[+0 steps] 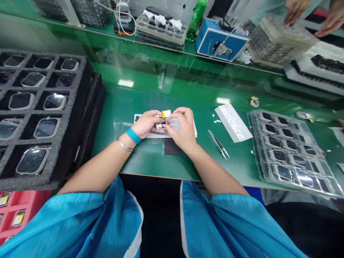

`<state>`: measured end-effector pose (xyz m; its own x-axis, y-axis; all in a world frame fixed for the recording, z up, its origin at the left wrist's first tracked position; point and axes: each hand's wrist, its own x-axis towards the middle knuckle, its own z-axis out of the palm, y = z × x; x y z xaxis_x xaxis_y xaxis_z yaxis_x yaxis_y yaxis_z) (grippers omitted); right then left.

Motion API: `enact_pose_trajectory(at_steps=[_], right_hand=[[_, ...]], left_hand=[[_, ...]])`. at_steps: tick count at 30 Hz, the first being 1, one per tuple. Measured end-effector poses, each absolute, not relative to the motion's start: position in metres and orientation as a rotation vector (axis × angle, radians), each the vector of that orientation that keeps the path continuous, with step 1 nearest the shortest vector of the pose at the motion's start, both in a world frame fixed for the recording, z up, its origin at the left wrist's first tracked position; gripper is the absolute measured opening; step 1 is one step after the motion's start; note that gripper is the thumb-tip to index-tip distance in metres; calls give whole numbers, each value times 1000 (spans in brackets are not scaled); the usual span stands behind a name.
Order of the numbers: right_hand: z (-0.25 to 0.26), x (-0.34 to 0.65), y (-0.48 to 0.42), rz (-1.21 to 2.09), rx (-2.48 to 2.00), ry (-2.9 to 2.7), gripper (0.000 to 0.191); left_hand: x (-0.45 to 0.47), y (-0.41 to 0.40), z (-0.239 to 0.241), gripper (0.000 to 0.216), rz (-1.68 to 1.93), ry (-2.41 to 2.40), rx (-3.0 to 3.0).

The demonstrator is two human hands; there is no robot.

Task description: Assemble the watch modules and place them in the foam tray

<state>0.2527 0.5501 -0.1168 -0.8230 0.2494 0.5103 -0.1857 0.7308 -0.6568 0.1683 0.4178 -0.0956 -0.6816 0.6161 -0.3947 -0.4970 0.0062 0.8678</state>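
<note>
Both my hands meet over a white sheet [153, 134] at the middle of the green bench. My left hand [147, 124] is closed around a small watch body [160, 125], gripping it from the left. My right hand [181, 127] pinches at the same watch body from the right, fingers pressed together near a small yellow tab [166, 113] that sticks up above it. Most of the watch body is hidden by my fingers. A dark square patch [172, 147] lies just in front of my hands.
A grey foam tray [72, 118] of watch bodies fills the left. Tweezers [218, 144], a white box [233, 122] and a clear blister tray [317, 168] of parts lie to the right. A blue device [209, 36] and another person's hands [294, 10] are at the back.
</note>
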Motion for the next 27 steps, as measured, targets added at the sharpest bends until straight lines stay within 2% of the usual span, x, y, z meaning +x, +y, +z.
enact_pose_trajectory(at_steps=[3, 6, 8, 15, 22, 27], right_hand=[[-122, 245, 558, 1251, -208, -2288, 37], [-127, 240, 565, 1565, -282, -2264, 34], [-129, 239, 567, 1610, -287, -2214, 30], [-121, 245, 562, 1389, -246, -2174, 12], [-120, 249, 552, 1192, -168, -2237, 8], [-119, 250, 553, 846, 56, -2346, 14]], left_hand=[[168, 417, -95, 14, 1751, 1495, 136], [169, 417, -93, 14, 1711, 1463, 153], [170, 417, -91, 15, 1708, 1410, 168], [172, 419, -99, 30, 1724, 1384, 246], [171, 421, -102, 15, 1731, 1419, 121], [166, 418, -99, 26, 1823, 1124, 13]])
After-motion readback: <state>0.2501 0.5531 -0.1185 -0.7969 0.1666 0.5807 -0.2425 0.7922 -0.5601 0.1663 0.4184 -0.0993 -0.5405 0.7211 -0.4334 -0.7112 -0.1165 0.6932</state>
